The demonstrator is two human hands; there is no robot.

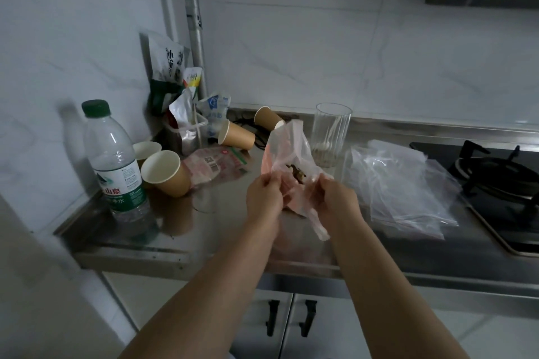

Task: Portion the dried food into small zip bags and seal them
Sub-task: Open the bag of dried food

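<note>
Both hands, left (264, 192) & right (335, 198), pinch the thin pink-tinted plastic bag (287, 148) w/ dark dried bits (295, 173), prob opening it; clear zip bags (405, 186) wait just right.

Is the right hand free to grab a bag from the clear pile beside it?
Probably not yet: the right hand and left hand both pinch the pinkish bag. The clear bags lie close by, unobstructed.

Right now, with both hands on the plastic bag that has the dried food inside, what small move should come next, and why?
Probably spread the pinkish bag open. The left hand and right hand pinch its crumpled film, the dark dried food is inside, and the clear zip bags lie unfilled beside it.
</note>
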